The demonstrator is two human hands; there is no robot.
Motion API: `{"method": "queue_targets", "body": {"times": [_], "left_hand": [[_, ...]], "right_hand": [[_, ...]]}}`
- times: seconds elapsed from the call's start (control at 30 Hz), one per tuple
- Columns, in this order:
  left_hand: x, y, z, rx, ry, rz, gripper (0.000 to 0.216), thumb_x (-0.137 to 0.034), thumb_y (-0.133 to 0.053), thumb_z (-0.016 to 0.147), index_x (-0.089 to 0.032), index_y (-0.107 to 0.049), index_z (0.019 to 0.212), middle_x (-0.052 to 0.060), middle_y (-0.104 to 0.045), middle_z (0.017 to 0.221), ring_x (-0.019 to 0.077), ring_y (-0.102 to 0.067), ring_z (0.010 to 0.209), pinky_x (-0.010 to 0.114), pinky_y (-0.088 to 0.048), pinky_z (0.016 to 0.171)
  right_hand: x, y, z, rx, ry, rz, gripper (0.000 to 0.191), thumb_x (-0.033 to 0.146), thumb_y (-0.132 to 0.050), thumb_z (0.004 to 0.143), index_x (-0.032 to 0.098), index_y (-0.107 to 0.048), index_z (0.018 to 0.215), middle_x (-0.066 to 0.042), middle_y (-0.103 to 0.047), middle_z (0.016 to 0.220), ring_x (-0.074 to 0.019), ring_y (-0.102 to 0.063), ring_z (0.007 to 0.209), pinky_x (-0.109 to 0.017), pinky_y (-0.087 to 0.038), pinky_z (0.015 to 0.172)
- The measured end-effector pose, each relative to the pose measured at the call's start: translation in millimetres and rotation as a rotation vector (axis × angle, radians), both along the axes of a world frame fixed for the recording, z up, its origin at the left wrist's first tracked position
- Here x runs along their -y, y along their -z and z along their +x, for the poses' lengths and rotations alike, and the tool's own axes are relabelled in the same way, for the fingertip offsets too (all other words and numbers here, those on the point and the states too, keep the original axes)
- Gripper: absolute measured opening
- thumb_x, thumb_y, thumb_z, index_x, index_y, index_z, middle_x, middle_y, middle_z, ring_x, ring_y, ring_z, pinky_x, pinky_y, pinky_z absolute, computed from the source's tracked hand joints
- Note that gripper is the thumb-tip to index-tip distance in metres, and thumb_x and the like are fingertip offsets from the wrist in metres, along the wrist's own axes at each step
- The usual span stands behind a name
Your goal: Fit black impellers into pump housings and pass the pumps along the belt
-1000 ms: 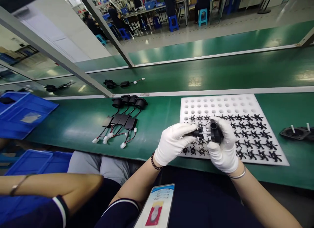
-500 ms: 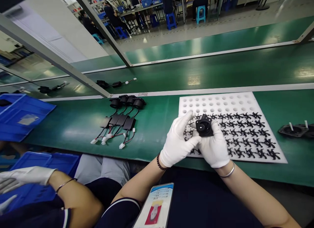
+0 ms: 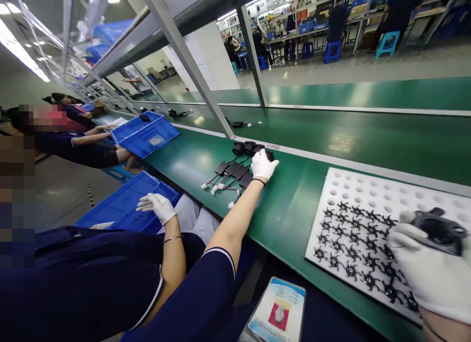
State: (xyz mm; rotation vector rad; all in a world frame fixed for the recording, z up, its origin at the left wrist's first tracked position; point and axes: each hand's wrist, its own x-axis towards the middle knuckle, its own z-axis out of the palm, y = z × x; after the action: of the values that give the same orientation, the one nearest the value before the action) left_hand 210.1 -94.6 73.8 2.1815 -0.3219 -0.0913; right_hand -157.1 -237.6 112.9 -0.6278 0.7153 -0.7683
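Observation:
My left hand (image 3: pixel 264 165), in a white glove, reaches over the rightmost of several black round motors (image 3: pixel 249 146). Its fingers curl round that motor, and the fingertips are partly hidden. Cables run from the motors to flat black boxes (image 3: pixel 232 170) and white connectors (image 3: pixel 215 188). My right hand (image 3: pixel 423 268), also gloved, holds a black plastic housing (image 3: pixel 437 231) with a round opening, above a white foam tray (image 3: pixel 320 229). Rows of small black impellers (image 3: pixel 353 253) sit in the tray, and other holes at its far side hold none.
Beside me on the left sits a co-worker, whose gloved hand (image 3: pixel 158 207) is near blue bins (image 3: pixel 121 199). Another blue bin (image 3: pixel 147 138) stands at the bench edge. A slanting metal post (image 3: pixel 195 67) rises behind the motors. Beyond runs a green belt (image 3: pixel 316 131).
My view has turned left. My left hand has let go of the black housing and moved left to the motors. The housing stays in my right hand, now farther right in view.

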Motion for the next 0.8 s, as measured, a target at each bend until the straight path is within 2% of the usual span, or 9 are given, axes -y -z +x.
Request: {"method": "queue_targets", "body": {"times": [0.07, 0.13, 0.2, 0.27, 0.37, 0.5, 0.63, 0.73, 0.8], "left_hand": [[4, 5.6, 31, -0.06, -0.037, -0.034, 0.071, -0.019, -0.087, 0.064, -0.007, -0.051, 0.124, 0.031, -0.047, 0.137, 0.0411, -0.036, 0.138, 0.05, -0.033, 0.108], [5, 10.9, 44, -0.115, -0.033, -0.104, 0.069, -0.021, -0.089, 0.06, -0.01, -0.053, 0.117, 0.027, -0.053, 0.129, 0.0396, -0.045, 0.13, 0.045, -0.039, 0.102], [0, 14.5, 46, -0.171, 0.019, -0.209, 0.06, -0.028, -0.088, 0.064, -0.014, -0.054, 0.111, 0.019, -0.06, 0.116, 0.0308, -0.059, 0.113, 0.037, -0.047, 0.09], [-6, 15.1, 40, -0.242, 0.106, -0.337, 0.049, -0.043, -0.079, 0.075, -0.016, -0.054, 0.108, 0.01, -0.063, 0.098, 0.0184, -0.064, 0.081, 0.029, -0.048, 0.071], [-16, 10.6, 21, -0.336, 0.228, -0.536, 0.05, -0.066, -0.056, 0.087, -0.019, -0.053, 0.106, 0.001, -0.057, 0.077, 0.0076, -0.047, 0.051, 0.023, -0.039, 0.051], [-23, -0.7, -20, -0.409, 0.328, -0.743, 0.062, -0.079, -0.044, 0.083, -0.019, -0.054, 0.093, -0.003, -0.045, 0.064, 0.0053, -0.037, 0.044, 0.02, -0.03, 0.043], [-24, -12.0, -61, -0.542, 0.396, -0.928, 0.055, -0.07, -0.058, 0.082, -0.018, -0.059, 0.099, -0.001, -0.053, 0.072, 0.0044, -0.04, 0.046, 0.018, -0.025, 0.039], [-22, -17.5, -82, -0.647, 0.449, -0.973, 0.052, -0.063, -0.066, 0.081, -0.018, -0.062, 0.105, 0.001, -0.06, 0.08, 0.0045, -0.046, 0.05, 0.016, -0.028, 0.038], [-20, -20.7, -91, -0.699, 0.483, -0.983, 0.048, -0.058, -0.072, 0.079, -0.018, -0.062, 0.104, 0.001, -0.062, 0.081, 0.0055, -0.051, 0.052, 0.016, -0.033, 0.04]], "right_hand": [[-8, 0.4, 9, 0.131, -0.001, 0.224, 0.018, 0.031, -0.048, 0.089, 0.028, -0.065, 0.09, -0.01, -0.063, 0.097, -0.0141, -0.051, 0.062, -0.027, -0.049, 0.044], [-14, 1.1, 18, 0.176, -0.023, 0.318, 0.019, 0.031, -0.047, 0.091, 0.025, -0.065, 0.092, -0.009, -0.063, 0.1, -0.0135, -0.053, 0.066, -0.027, -0.053, 0.049], [-19, -1.1, 28, 0.158, -0.096, 0.31, 0.022, 0.038, -0.047, 0.093, 0.026, -0.065, 0.098, -0.008, -0.063, 0.105, -0.0143, -0.057, 0.072, -0.027, -0.055, 0.053], [-28, -6.9, 44, 0.124, -0.244, 0.261, 0.029, 0.047, -0.047, 0.095, 0.027, -0.064, 0.107, -0.009, -0.063, 0.111, -0.0144, -0.059, 0.076, -0.027, -0.056, 0.058], [-43, -16.9, 81, 0.079, -0.437, 0.071, 0.034, 0.05, -0.049, 0.096, 0.024, -0.06, 0.115, -0.01, -0.064, 0.113, -0.0152, -0.064, 0.084, -0.025, -0.057, 0.066], [-55, -19.0, 144, 0.017, -0.466, -0.346, 0.039, 0.055, -0.043, 0.098, 0.025, -0.051, 0.122, -0.007, -0.063, 0.115, -0.0166, -0.066, 0.098, -0.028, -0.059, 0.078], [-56, -15.3, 180, -0.028, -0.399, -0.611, 0.054, 0.055, -0.048, 0.095, 0.028, -0.038, 0.141, -0.008, -0.051, 0.14, -0.0197, -0.057, 0.12, -0.038, -0.056, 0.094], [-51, -15.8, 182, -0.078, -0.34, -0.804, 0.062, 0.052, -0.057, 0.091, 0.022, -0.04, 0.143, -0.011, -0.043, 0.15, -0.0237, -0.046, 0.135, -0.044, -0.037, 0.117], [-45, -14.9, 178, -0.164, -0.318, -1.044, 0.067, 0.054, -0.058, 0.089, 0.019, -0.042, 0.144, -0.013, -0.045, 0.149, -0.0273, -0.041, 0.139, -0.047, -0.026, 0.123]]}}
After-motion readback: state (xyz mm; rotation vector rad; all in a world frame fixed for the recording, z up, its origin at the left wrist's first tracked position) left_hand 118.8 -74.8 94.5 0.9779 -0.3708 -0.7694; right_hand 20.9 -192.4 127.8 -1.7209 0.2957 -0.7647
